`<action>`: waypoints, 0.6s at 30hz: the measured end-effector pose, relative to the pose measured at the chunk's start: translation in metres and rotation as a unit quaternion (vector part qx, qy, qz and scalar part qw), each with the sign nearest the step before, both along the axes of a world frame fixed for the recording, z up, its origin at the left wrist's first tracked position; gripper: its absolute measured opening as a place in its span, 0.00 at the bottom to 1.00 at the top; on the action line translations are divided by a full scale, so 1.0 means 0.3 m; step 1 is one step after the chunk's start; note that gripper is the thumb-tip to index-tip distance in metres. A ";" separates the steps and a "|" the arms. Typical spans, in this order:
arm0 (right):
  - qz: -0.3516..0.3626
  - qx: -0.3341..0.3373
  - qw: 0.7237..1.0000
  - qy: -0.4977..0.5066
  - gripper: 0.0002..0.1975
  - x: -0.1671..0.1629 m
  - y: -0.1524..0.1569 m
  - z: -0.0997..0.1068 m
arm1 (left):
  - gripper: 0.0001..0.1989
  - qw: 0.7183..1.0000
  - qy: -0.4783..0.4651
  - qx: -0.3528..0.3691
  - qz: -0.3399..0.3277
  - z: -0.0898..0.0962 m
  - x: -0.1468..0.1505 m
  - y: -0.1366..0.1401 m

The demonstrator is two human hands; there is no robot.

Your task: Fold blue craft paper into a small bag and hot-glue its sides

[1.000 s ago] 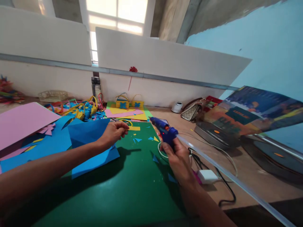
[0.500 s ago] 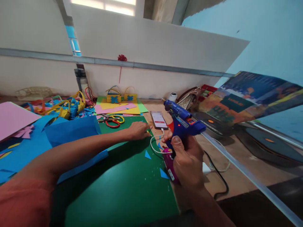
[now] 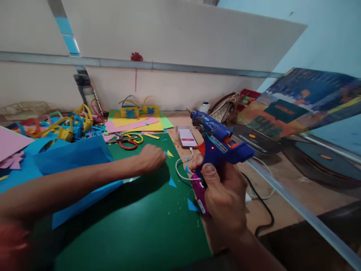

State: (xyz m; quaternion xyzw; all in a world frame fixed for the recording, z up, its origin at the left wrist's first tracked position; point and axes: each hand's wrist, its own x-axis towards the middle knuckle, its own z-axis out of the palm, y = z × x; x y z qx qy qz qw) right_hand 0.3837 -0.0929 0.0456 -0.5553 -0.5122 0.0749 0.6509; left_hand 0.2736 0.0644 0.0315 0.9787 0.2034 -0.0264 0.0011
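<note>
A wooden table [image 3: 284, 195] carries a green mat [image 3: 141, 226] at the picture's six o'clock. Blue paper [image 3: 70, 162] overlaps the mat at its nine o'clock. Scissors [image 3: 128, 142] lie at the mat's twelve o'clock edge, with small triangles [image 3: 172, 182] of paper scattered on its right side. A phone [image 3: 187, 137] sits just off the mat at its one o'clock, a white cable [image 3: 180, 171] running from it. Paper scraps [image 3: 62, 126] pile at ten o'clock. A black cord [image 3: 265, 214] loops at four o'clock, a bag [image 3: 225, 111] at two o'clock.
</note>
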 end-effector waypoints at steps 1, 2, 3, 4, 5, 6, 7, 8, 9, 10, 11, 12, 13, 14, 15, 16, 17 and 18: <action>0.001 -0.003 1.000 0.000 0.09 -0.001 -0.002 0.002 | 0.13 0.999 -0.002 -0.016 -0.047 -0.014 -0.027 -0.056; 0.002 -0.007 1.000 0.003 0.10 -0.004 -0.004 0.004 | 0.13 0.995 -0.007 -0.032 -0.098 -0.030 -0.053 -0.113; 0.002 -0.012 1.000 0.005 0.10 -0.008 -0.006 0.006 | 0.15 0.983 -0.022 -0.055 -0.174 -0.045 -0.075 -0.168; -0.003 -0.016 1.000 0.003 0.11 -0.014 -0.007 0.008 | 0.23 0.951 -0.068 -0.076 -0.291 -0.059 -0.093 -0.216; -0.007 -0.019 1.000 0.002 0.11 -0.019 -0.009 0.010 | 0.29 0.926 -0.097 -0.090 -0.355 -0.071 -0.106 -0.256; -0.011 -0.020 1.000 0.001 0.11 -0.025 -0.009 0.012 | 0.31 0.908 -0.100 -0.105 -0.393 -0.081 -0.113 -0.285; -0.014 -0.021 1.000 0.003 0.11 -0.029 -0.009 0.013 | 0.32 0.899 -0.100 -0.116 -0.410 -0.089 -0.115 -0.305; -0.016 -0.021 1.000 0.006 0.11 -0.031 -0.007 0.013 | 0.32 0.898 -0.093 -0.125 -0.413 -0.095 -0.113 -0.314; -0.016 -0.020 1.000 0.011 0.11 -0.031 -0.005 0.013 | 0.32 0.900 -0.080 -0.132 -0.407 -0.100 -0.110 -0.315; -0.015 -0.018 1.000 0.013 0.10 -0.029 -0.003 0.011 | 0.32 0.906 -0.068 -0.137 -0.395 -0.103 -0.107 -0.308; -0.015 -0.018 1.000 0.012 0.10 -0.026 -0.001 0.010 | 0.32 0.913 -0.056 -0.140 -0.380 -0.105 -0.104 -0.294; -0.015 -0.018 1.000 0.006 0.10 -0.022 0.001 0.008 | 0.33 0.920 -0.045 -0.141 -0.363 -0.106 -0.103 -0.273; -0.014 -0.018 1.000 -0.001 0.10 -0.018 0.002 0.006 | 0.33 0.928 -0.038 -0.140 -0.343 -0.108 -0.103 -0.247; -0.014 -0.017 1.000 -0.005 0.10 -0.015 0.003 0.004 | 0.34 0.936 -0.032 -0.136 -0.323 -0.110 -0.103 -0.214; -0.014 -0.018 1.000 -0.008 0.11 -0.013 0.003 0.003 | 0.34 0.946 -0.025 -0.126 -0.298 -0.111 -0.102 -0.176; -0.013 -0.020 1.000 -0.011 0.11 -0.012 0.002 0.002 | 0.35 0.956 -0.019 -0.111 -0.269 -0.113 -0.099 -0.133; -0.011 -0.023 1.000 -0.013 0.11 -0.011 0.002 0.001 | 0.35 0.972 -0.010 -0.085 -0.220 -0.115 -0.093 -0.088; -0.009 -0.024 1.000 -0.014 0.12 -0.012 0.002 0.001 | 0.35 0.989 -0.007 -0.049 -0.139 -0.115 -0.085 -0.043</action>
